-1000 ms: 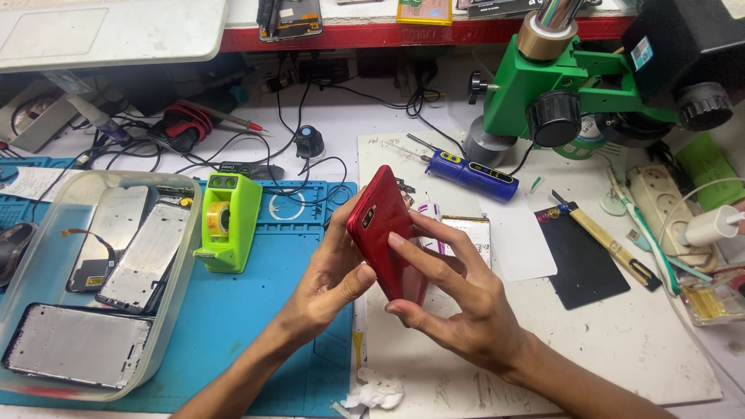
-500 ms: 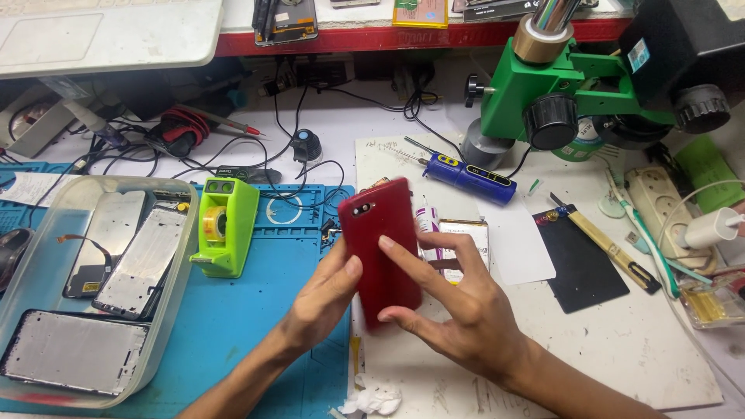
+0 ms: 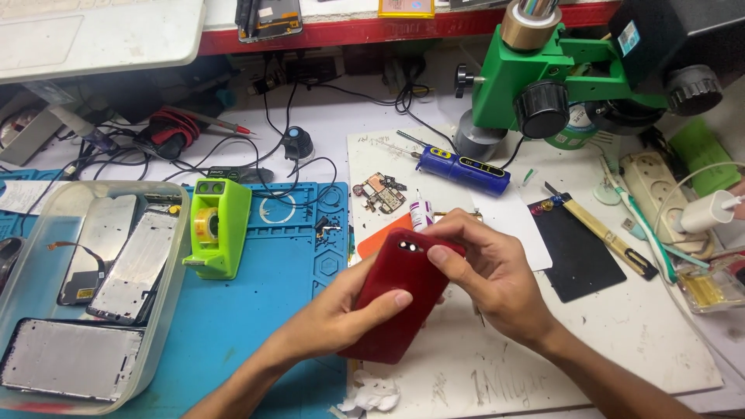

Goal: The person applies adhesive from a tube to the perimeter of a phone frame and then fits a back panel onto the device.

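At centre frame we see a glossy red phone back cover [image 3: 396,299], gripped by the left hand [image 3: 341,314] and right hand [image 3: 489,271] above a blue silicone mat [image 3: 264,310] and a white, marked-up worktop [image 3: 621,349]; a green microscope stand [image 3: 543,77] fills the upper right.

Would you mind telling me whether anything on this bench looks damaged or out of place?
A bare circuit board lies loose on the white mat, and crumpled tissue sits at the front edge. The red phone, held in the left hand and right hand, shows no damage.

Red phone [image 3: 392,299], back up, tilted, above bench.
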